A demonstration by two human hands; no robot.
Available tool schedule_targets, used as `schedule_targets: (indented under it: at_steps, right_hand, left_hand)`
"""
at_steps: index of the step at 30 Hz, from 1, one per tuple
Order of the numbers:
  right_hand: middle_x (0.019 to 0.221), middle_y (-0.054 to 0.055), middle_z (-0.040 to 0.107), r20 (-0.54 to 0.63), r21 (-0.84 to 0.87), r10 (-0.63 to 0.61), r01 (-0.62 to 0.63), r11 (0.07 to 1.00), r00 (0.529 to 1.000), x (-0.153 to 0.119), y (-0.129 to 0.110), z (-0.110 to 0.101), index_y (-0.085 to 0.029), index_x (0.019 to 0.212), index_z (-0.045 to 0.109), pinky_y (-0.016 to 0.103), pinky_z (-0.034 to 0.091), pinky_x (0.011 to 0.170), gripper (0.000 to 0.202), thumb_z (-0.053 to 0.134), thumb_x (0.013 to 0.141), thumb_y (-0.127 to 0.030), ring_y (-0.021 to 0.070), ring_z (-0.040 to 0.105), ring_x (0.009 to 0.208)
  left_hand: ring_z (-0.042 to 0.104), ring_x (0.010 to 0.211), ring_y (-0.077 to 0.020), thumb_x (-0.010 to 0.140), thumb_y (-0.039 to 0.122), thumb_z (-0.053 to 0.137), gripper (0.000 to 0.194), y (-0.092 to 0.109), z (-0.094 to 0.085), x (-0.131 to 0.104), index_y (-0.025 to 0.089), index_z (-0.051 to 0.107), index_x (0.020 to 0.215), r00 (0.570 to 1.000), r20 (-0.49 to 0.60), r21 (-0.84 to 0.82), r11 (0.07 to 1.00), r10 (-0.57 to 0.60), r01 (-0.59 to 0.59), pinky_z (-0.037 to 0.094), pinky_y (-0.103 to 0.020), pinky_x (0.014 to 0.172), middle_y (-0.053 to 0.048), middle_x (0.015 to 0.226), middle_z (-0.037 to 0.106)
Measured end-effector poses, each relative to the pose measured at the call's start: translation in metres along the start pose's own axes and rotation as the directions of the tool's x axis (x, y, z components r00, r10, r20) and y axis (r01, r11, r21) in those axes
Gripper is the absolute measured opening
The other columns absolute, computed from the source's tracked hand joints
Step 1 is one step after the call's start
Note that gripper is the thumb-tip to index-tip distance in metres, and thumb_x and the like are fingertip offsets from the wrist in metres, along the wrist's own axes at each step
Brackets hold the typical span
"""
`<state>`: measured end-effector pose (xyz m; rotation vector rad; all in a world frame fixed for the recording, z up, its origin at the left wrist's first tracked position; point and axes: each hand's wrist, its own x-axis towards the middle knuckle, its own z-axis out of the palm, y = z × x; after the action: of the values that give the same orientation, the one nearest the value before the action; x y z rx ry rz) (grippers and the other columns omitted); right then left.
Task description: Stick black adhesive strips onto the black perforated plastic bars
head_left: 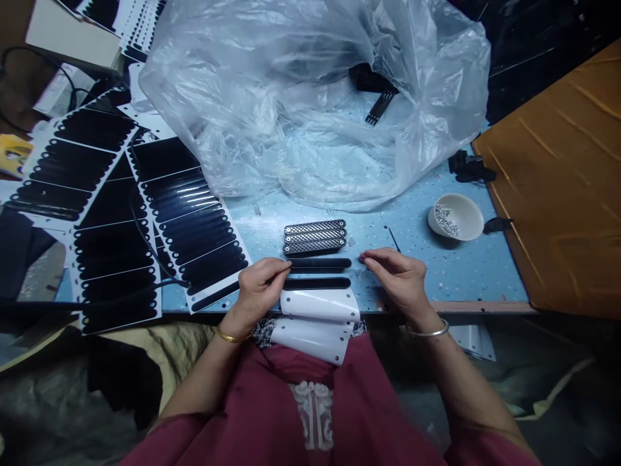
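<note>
My left hand [262,283] pinches the left end of a black strip [323,263] with rounded ends. Just below it, a second black strip [317,283] lies at the top of a white backing sheet [320,303], which hangs over the table's front edge. To the right of the strips, my right hand [396,275] has its thumb and forefinger pressed together; whatever may be between the fingertips is too small to make out. Several patterned metal pieces [314,237] lie side by side just above the strips.
A large clear plastic bag [242,110] covers the back. Sheets of black strips [189,220] overlap at the left. On the right are a white bowl [468,217] with small shiny parts, a thin dark tool [394,239] and an orange-brown panel [557,175].
</note>
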<state>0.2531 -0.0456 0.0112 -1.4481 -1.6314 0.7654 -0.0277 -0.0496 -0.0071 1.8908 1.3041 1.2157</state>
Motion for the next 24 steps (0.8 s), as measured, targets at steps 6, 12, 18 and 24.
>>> schedule_targets:
  at_steps: [6, 12, 18, 24]
  right_hand:
    - [0.065, 0.004, 0.064, 0.16, -0.218, -0.205, 0.237, 0.947, 0.965, -0.065, -0.038, 0.006, -0.017, 0.084, 0.066, 0.03, 0.05, 0.055, 0.027, 0.074, 0.077, -0.042, 0.0175, 0.061, 0.06]
    - [0.097, 0.013, 0.07, -0.138, -0.336, -0.227, 0.17, 0.926, 0.964, -0.118, -0.033, 0.011, -0.017, 0.115, 0.061, 0.041, 0.059, 0.077, 0.045, 0.075, 0.077, -0.037, 0.026, 0.068, 0.088]
    - [0.099, 0.013, 0.07, -0.056, -0.26, -0.303, 0.279, 0.924, 0.951, -0.14, -0.037, 0.011, -0.018, 0.12, 0.059, 0.042, 0.057, 0.081, 0.054, 0.079, 0.073, -0.036, 0.0273, 0.067, 0.093]
    - [0.108, 0.014, 0.07, 0.347, -0.379, -0.001, 0.141, 0.915, 0.938, -0.158, -0.008, 0.073, -0.017, 0.114, 0.066, 0.041, 0.055, 0.086, 0.051, 0.074, 0.074, -0.047, 0.0289, 0.067, 0.098]
  left_hand:
    - [0.07, 0.076, -0.0156, 0.084, 0.016, 0.064, 0.014, 0.007, -0.007, -0.002, 0.016, 0.072, 0.096, 0.999, -0.045, 0.038, 0.999, -0.012, 0.014, 0.055, -0.024, 0.067, -0.007, 0.087, 0.074]
    - [0.069, 0.075, -0.0176, 0.084, 0.017, 0.064, 0.013, 0.024, -0.014, -0.009, 0.017, 0.07, 0.094, 0.977, -0.093, 0.257, 0.953, 0.192, -0.162, 0.055, -0.028, 0.07, -0.006, 0.084, 0.073]
    - [0.068, 0.075, -0.0197, 0.083, 0.018, 0.064, 0.011, 0.035, -0.014, -0.021, 0.017, 0.067, 0.093, 0.959, 0.005, 0.282, 0.92, 0.282, -0.272, 0.054, -0.031, 0.07, -0.009, 0.085, 0.073]
    - [0.068, 0.079, -0.0225, 0.081, 0.015, 0.064, 0.019, 0.043, -0.018, -0.062, 0.017, 0.066, 0.099, 0.927, 0.195, 0.275, 0.889, 0.321, -0.366, 0.056, -0.035, 0.072, -0.01, 0.087, 0.073]
